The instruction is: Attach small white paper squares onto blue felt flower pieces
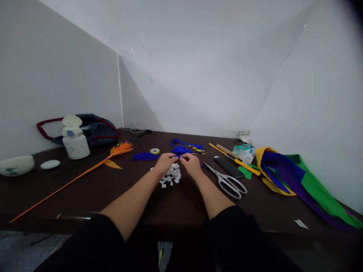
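Note:
Between the fingertips of my left hand (165, 163) and my right hand (191, 164) is a small piece of blue crepe paper (177, 155). Both hands are closed in a pinch on it, close together. Much of the piece is hidden by the fingers. Just beyond them lie more blue paper pieces (182, 150) and a curled blue strip (187, 143). Under and in front of the hands sits a pile of white paper scraps (171, 176). To the left are a heap of blue twisted bits (145, 156) and a roll of tape (154, 151).
Scissors (227, 180) lie partly spread right of my right hand, beside a black phone-like slab (229, 167) and a yellow cutter (247, 167). Coloured paper sheets (312, 185) drape at far right. An orange paper flower (85, 182), bottle (76, 145) and bowl (17, 166) stand left.

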A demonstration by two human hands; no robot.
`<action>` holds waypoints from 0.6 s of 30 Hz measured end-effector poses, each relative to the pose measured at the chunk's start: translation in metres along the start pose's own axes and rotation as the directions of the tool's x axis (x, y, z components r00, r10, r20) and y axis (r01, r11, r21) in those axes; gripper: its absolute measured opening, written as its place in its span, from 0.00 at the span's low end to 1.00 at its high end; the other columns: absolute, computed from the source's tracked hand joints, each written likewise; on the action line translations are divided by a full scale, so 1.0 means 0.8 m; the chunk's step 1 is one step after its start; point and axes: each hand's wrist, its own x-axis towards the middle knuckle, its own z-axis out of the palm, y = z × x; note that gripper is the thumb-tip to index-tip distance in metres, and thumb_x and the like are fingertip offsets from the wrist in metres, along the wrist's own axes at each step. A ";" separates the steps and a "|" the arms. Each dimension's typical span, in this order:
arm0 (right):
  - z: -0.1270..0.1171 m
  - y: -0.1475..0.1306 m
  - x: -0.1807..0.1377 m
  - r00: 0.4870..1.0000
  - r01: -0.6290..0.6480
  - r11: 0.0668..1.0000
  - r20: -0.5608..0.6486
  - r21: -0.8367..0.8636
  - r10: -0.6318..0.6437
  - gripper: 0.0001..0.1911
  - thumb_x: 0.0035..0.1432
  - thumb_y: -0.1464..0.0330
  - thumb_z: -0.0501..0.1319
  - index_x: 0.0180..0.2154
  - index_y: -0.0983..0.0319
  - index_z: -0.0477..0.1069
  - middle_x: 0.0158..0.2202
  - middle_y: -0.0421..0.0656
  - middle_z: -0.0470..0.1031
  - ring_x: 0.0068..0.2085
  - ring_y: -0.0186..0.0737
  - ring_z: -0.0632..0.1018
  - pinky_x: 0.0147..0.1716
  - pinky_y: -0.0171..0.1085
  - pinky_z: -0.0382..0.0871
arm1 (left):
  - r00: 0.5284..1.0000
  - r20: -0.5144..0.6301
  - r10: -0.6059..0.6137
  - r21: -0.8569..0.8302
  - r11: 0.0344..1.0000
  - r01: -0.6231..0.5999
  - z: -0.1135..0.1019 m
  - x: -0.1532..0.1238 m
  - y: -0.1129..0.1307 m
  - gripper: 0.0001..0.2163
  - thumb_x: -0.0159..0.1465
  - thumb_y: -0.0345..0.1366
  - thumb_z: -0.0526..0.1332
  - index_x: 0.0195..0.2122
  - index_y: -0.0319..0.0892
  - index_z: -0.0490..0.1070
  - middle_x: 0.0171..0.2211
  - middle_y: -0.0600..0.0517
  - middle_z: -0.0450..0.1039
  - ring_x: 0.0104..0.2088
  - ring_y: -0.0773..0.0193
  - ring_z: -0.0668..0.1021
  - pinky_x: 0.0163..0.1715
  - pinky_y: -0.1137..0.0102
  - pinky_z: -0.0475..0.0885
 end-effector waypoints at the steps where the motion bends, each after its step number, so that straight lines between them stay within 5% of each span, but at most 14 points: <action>1: 0.000 0.000 0.000 1.000 -0.010 1.000 0.000 0.007 0.010 0.08 0.43 0.67 0.56 0.26 0.61 0.71 0.24 0.40 0.73 0.27 0.36 0.71 0.29 0.34 0.63 | 1.000 0.012 -0.010 -0.013 1.000 0.010 0.000 0.000 0.001 0.08 0.48 0.37 0.57 0.22 0.37 0.68 0.18 0.54 0.67 0.23 0.67 0.68 0.25 0.72 0.61; 9: 0.002 0.002 0.002 1.000 -0.027 0.998 -0.012 0.057 0.028 0.05 0.40 0.69 0.57 0.25 0.62 0.67 0.22 0.38 0.68 0.24 0.33 0.67 0.25 0.32 0.61 | 0.998 0.036 -0.051 -0.045 0.998 0.052 -0.003 -0.002 0.004 0.04 0.44 0.30 0.58 0.23 0.37 0.69 0.21 0.53 0.69 0.24 0.67 0.69 0.26 0.72 0.62; 14: -0.002 -0.002 0.000 0.998 0.042 0.999 0.051 -0.011 -0.041 0.06 0.41 0.69 0.57 0.26 0.62 0.69 0.24 0.38 0.70 0.27 0.34 0.69 0.29 0.33 0.62 | 0.996 0.027 -0.084 -0.047 0.995 0.085 -0.007 -0.002 0.008 0.11 0.49 0.37 0.56 0.33 0.40 0.69 0.27 0.53 0.71 0.25 0.67 0.72 0.26 0.72 0.62; 18: -0.002 -0.005 -0.001 0.990 0.128 0.987 0.077 -0.096 -0.121 0.05 0.41 0.70 0.58 0.26 0.60 0.71 0.27 0.40 0.72 0.30 0.36 0.71 0.33 0.35 0.63 | 0.989 0.124 -0.083 -0.007 0.996 0.085 -0.010 -0.004 0.009 0.12 0.50 0.42 0.57 0.26 0.38 0.71 0.22 0.52 0.71 0.23 0.67 0.71 0.25 0.72 0.61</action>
